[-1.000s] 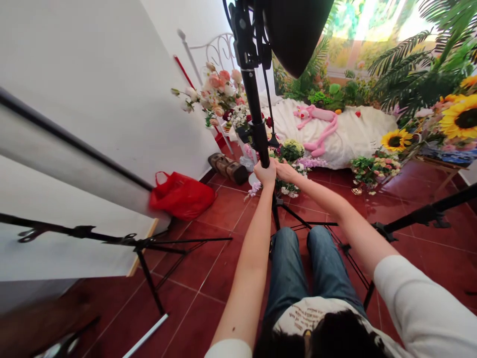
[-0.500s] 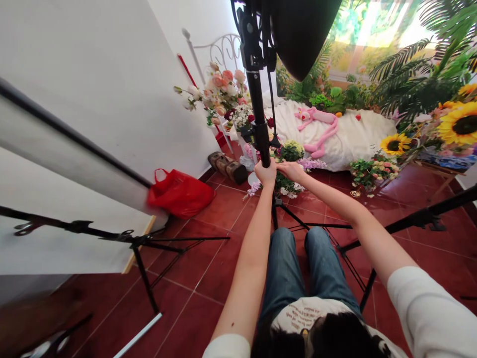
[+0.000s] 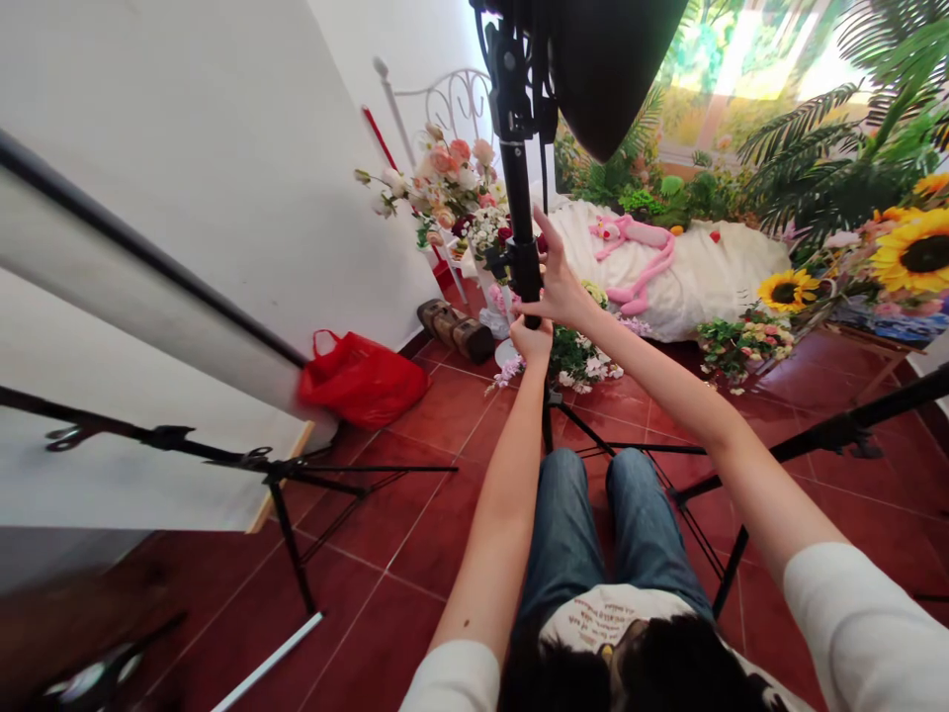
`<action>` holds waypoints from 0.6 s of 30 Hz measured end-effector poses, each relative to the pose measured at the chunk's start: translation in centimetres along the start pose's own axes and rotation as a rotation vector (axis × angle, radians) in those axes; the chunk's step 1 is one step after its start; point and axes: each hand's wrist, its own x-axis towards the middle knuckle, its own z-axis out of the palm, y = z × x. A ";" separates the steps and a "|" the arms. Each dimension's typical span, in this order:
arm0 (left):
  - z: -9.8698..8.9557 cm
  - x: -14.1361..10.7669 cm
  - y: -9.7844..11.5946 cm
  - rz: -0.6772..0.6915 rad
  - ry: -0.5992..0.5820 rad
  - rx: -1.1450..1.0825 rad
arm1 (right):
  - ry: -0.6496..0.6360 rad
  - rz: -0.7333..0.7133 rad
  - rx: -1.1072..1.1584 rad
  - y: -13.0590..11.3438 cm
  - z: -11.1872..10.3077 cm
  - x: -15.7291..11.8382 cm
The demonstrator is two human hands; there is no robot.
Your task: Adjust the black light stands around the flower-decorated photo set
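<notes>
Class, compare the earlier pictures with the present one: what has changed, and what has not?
The right hand has moved up from beside the left hand and opened, its fingers spread at the black pole. The left hand still grips the pole. The red bag and pink plush toy stayed put.

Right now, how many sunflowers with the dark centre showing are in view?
2: a larger sunflower near the right edge, and a smaller sunflower lower and to its left. Yellow petals above the larger may belong to another, partly hidden.
</notes>
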 end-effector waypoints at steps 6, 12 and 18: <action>-0.2 0.3 -0.5 -0.003 -0.117 -0.130 | -0.150 0.108 -0.126 -1.5 -0.1 1.6; -1.4 -1.7 -4.3 0.048 -0.168 -0.153 | -0.052 0.114 -0.126 -1.1 2.9 -0.2; -1.0 -2.7 -7.4 0.040 -0.229 -0.175 | -0.253 0.103 -0.133 -0.7 3.4 -2.7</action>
